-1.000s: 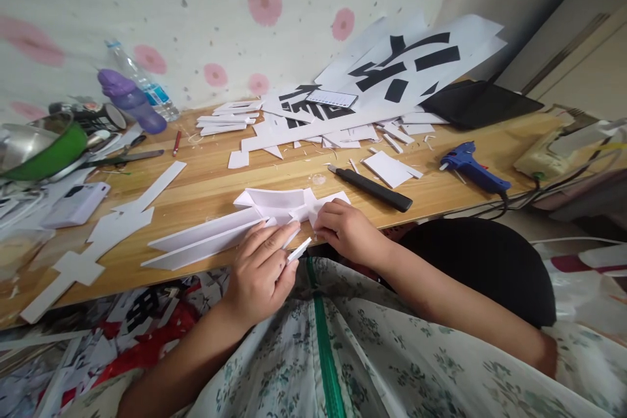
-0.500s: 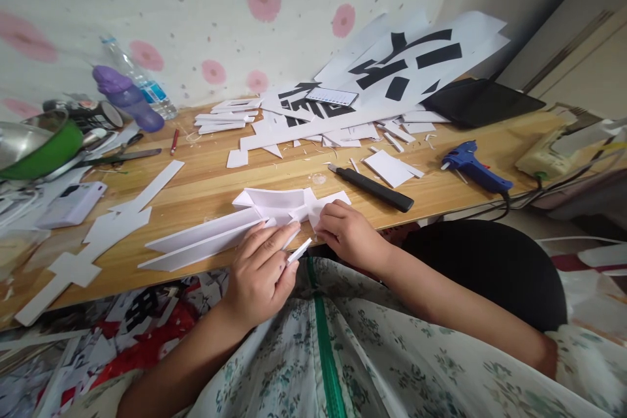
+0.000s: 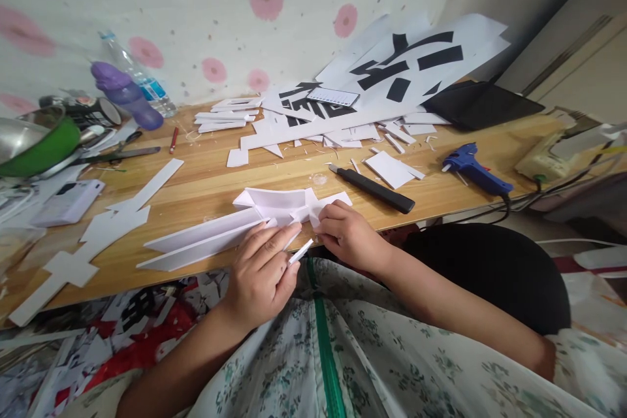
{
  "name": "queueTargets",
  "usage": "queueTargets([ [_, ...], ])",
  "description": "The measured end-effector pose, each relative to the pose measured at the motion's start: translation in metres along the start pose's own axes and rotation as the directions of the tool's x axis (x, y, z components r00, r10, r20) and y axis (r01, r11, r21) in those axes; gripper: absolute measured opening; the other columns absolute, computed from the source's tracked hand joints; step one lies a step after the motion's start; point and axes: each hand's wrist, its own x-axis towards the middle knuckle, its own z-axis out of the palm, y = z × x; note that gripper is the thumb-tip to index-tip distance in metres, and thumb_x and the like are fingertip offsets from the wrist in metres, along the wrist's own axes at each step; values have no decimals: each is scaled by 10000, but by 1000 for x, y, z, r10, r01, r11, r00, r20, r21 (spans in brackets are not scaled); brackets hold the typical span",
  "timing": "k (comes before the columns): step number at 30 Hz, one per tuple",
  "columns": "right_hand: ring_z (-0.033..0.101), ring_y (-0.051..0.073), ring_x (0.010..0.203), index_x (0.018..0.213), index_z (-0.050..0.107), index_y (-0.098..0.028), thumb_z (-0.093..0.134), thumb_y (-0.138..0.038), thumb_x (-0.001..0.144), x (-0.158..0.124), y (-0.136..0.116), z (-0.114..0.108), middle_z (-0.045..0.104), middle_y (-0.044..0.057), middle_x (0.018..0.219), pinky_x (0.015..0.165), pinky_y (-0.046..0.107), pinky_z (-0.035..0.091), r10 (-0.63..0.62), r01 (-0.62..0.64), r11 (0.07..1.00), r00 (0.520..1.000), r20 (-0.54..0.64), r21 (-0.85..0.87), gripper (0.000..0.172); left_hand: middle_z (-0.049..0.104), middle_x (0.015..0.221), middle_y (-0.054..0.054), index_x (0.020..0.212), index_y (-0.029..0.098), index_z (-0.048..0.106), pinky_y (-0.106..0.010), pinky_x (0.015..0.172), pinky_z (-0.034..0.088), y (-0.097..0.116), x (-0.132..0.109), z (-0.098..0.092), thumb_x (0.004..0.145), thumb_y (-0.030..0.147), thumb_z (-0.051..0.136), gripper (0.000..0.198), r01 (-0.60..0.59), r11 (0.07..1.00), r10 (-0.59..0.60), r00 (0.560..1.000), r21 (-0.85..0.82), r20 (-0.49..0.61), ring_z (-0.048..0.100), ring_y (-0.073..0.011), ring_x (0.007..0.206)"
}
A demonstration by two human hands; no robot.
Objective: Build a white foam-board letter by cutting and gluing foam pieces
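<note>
A white foam-board shape [image 3: 215, 235], long and pointed to the left with raised walls, lies at the near edge of the wooden table [image 3: 206, 183]. My left hand [image 3: 259, 274] rests on its right end with the fingers stretched flat, and a small white strip [image 3: 300, 251] sits between the lower fingers. My right hand [image 3: 350, 235] is curled, its fingertips pinching the shape's folded right end [image 3: 313, 209]. Both hands meet at that joint.
A black utility knife [image 3: 375, 188], a blue glue gun [image 3: 473, 170] with its cable, white offcuts [image 3: 392, 168] and printed sheets [image 3: 406, 62] lie behind. At left are a flat white cutout [image 3: 93, 235], scissors [image 3: 117, 155], a purple bottle [image 3: 125, 93] and a green bowl [image 3: 39, 150].
Hardly anything differs. My right hand's fingertips have crept slightly up along the folded end; the left hand stays flat on the shape.
</note>
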Motion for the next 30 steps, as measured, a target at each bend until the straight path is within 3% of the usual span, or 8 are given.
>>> queueTargets([
  [4,481,184,744,702,637,-174,537,-72,806,0,4,-3,555,46,717,681,309,429,2,-1,998,1000,-12,66,177,677,1149,-128,714,158,546,-486,967,461,0,0,0,802,83,544,115,8,1000,-8,1000,-12,1,611,-251,1018],
  [8,543,166,754,856,672,-168,566,-78,803,-3,8,-4,581,48,787,691,301,463,80,-72,975,996,-29,211,149,673,1159,-129,724,159,543,-500,967,456,0,-2,0,798,81,550,108,10,1000,-10,1000,-16,4,605,-255,1022],
  [11,525,179,771,894,692,-162,588,-99,813,-3,6,-3,578,61,808,711,318,456,57,-54,989,998,-13,138,146,670,1163,-136,718,155,542,-502,969,452,-1,-2,0,798,79,548,111,9,1000,-9,1000,-19,0,603,-258,1028],
  [15,466,195,763,747,664,-170,540,-62,804,0,2,-3,555,54,733,688,316,419,-6,6,1000,999,37,15,174,672,1159,-130,721,158,546,-492,974,453,-1,-1,1,809,88,540,113,7,1000,-6,1000,-9,2,602,-246,1028],
  [21,470,187,745,679,593,-185,508,-20,752,0,3,-7,543,39,707,696,313,417,10,-14,996,999,51,87,200,674,1157,-125,721,164,540,-489,961,462,0,-1,0,808,88,541,115,9,1000,-9,1000,-9,2,605,-249,1022],
  [25,530,177,775,849,651,-179,517,-32,783,-2,6,-7,582,49,796,727,319,453,69,-63,976,997,-23,206,209,670,1162,-136,725,155,539,-507,960,456,-1,-1,1,804,81,544,108,11,1000,-11,1000,-17,5,603,-259,1023],
  [27,523,185,800,893,674,-184,554,-76,805,-2,6,-6,593,62,838,745,332,454,41,-37,985,999,-16,170,183,668,1164,-139,725,154,539,-510,961,454,-1,-1,1,804,81,544,108,12,1000,-12,1000,-18,3,601,-260,1025],
  [30,486,195,795,798,683,-183,574,-95,808,-1,4,-5,582,60,787,737,332,437,-3,0,997,999,36,71,140,670,1158,-138,724,154,536,-506,961,455,-1,-2,2,800,80,548,107,11,1000,-11,1000,-20,-4,604,-256,1016],
])
